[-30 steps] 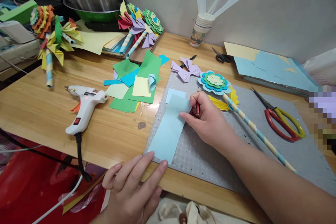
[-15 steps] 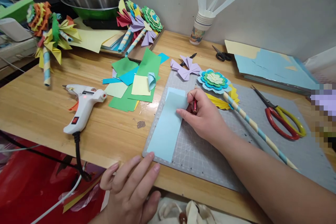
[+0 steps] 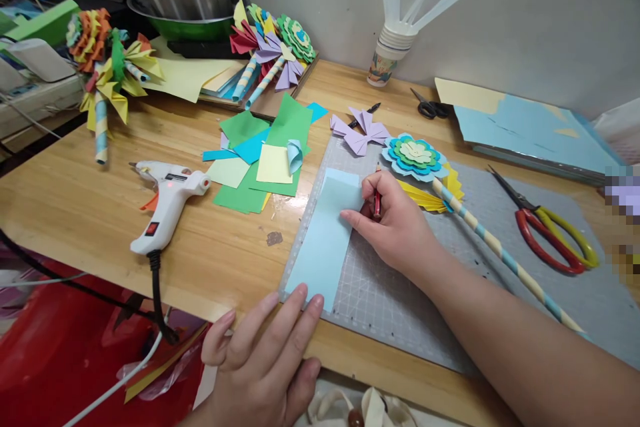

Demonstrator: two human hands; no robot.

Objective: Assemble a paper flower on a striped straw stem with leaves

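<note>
A light blue paper strip (image 3: 320, 240) lies lengthwise on the left side of the grey cutting mat (image 3: 400, 300). My left hand (image 3: 270, 353) is open, its fingertips resting on the strip's near end. My right hand (image 3: 395, 220) is closed round a short dark red pencil (image 3: 377, 203), with its thumb and curled fingers at the strip's upper right edge. Whether they also pinch the paper, I cannot tell. Just beyond lies a paper flower (image 3: 414, 157) in blue, green and cream on a striped paper stem (image 3: 483, 233), with yellow pleated leaves (image 3: 425, 197).
Left of the mat are a white glue gun (image 3: 167, 203) with its cord and several coloured paper scraps (image 3: 240, 180). Large scissors (image 3: 550, 227) lie right; small black scissors (image 3: 430, 107) lie behind. A purple paper piece (image 3: 360, 131) and stacked paper cups (image 3: 390, 57) stand farther back.
My left hand has moved slightly right and onto the strip's near end. The pencil in my right hand is tilted more upright, showing more of it. The whole view has shifted slightly.
</note>
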